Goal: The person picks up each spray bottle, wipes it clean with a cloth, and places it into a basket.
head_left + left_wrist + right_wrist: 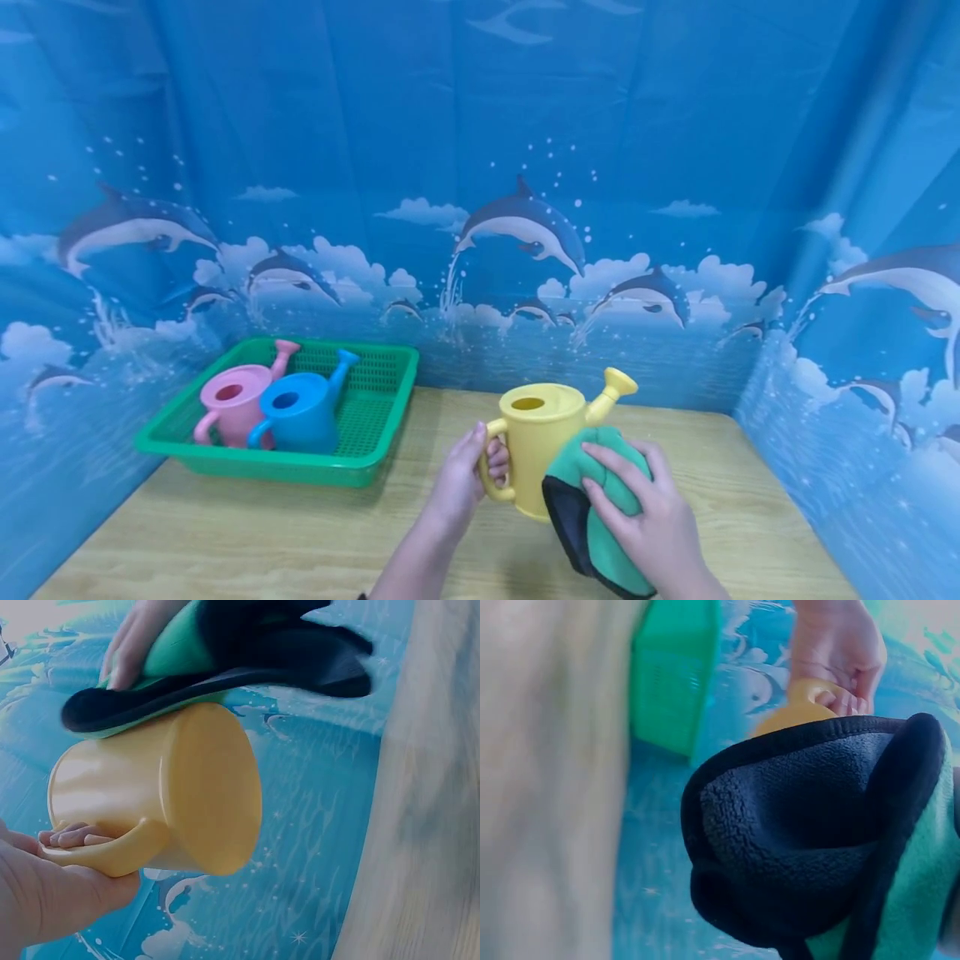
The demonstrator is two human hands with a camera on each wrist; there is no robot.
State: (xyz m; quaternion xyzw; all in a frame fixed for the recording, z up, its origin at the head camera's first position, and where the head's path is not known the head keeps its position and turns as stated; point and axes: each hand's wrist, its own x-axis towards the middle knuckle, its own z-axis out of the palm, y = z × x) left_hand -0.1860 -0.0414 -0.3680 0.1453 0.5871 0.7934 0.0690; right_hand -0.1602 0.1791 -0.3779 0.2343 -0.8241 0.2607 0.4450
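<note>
A yellow watering can (538, 450) is held up off the table, its spout pointing right in the head view. My left hand (467, 467) grips the can's handle, fingers curled through the loop. In the left wrist view the can's flat base (217, 791) shows. My right hand (648, 508) holds a green cloth (600, 475) with a dark lining and black edging against the can's right side, below the spout. The cloth is folded over, and its dark inner side (802, 817) fills much of the right wrist view. The right thumb is hidden.
A green plastic basket (277, 472) stands at the left of the wooden table (300, 542). Inside it are a pink watering can (236, 408) and a blue watering can (303, 417). A dolphin-printed blue curtain (420, 108) rises behind and at both sides.
</note>
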